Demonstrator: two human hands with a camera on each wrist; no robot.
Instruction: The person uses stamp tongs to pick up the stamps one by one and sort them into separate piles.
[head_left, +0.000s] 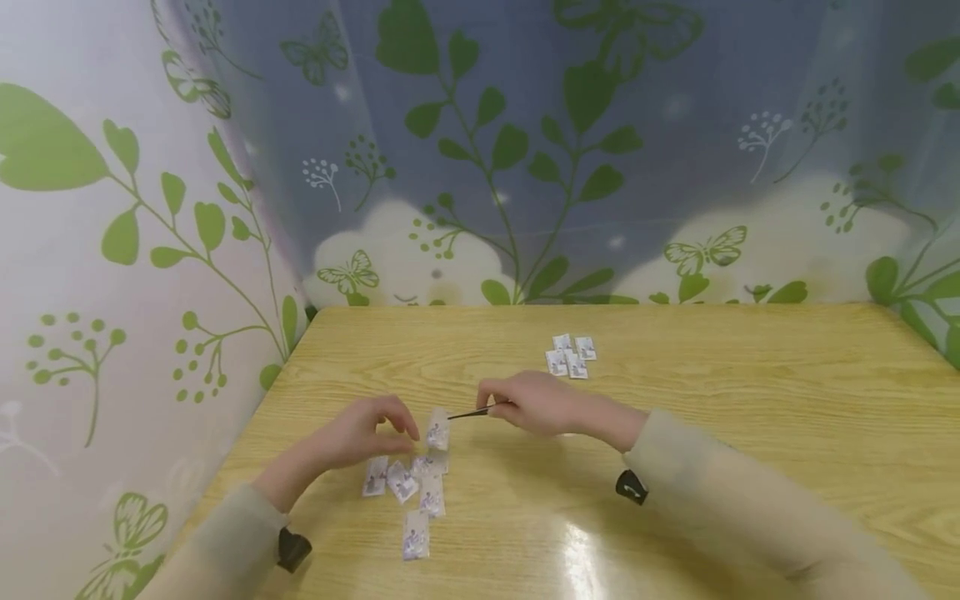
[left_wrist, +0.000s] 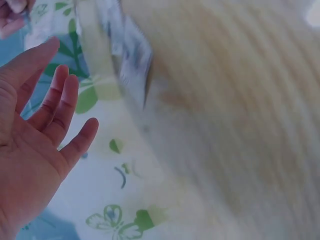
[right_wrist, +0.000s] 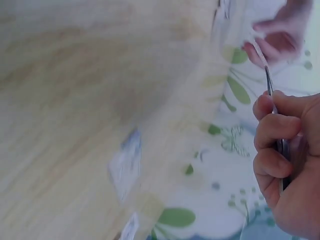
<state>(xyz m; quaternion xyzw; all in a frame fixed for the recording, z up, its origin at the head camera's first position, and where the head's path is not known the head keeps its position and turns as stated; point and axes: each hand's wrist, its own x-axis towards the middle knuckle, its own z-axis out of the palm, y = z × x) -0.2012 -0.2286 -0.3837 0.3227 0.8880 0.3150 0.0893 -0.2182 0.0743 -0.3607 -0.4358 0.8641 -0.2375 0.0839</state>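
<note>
My right hand [head_left: 536,403] grips dark metal tweezers [head_left: 468,413], fingers curled round them, as the right wrist view also shows. Their tip meets the upper edge of a small clear packet [head_left: 438,431] with purple print. Just left of that packet is my left hand [head_left: 367,435], its fingers loosely bent, thumb apart, holding nothing; the left wrist view shows its palm and spread fingers. Below and beside it lie several similar packets: a tilted packet [head_left: 402,482], a packet [head_left: 375,477] at the left, and a packet [head_left: 416,535] nearest me.
Farther back on the wooden table [head_left: 712,392], beyond my right hand, several small white printed packets [head_left: 577,365] lie grouped together. A leaf-patterned curtain [head_left: 480,167] hangs along the table's back edge, and a pale patterned one [head_left: 150,292] lines the left side.
</note>
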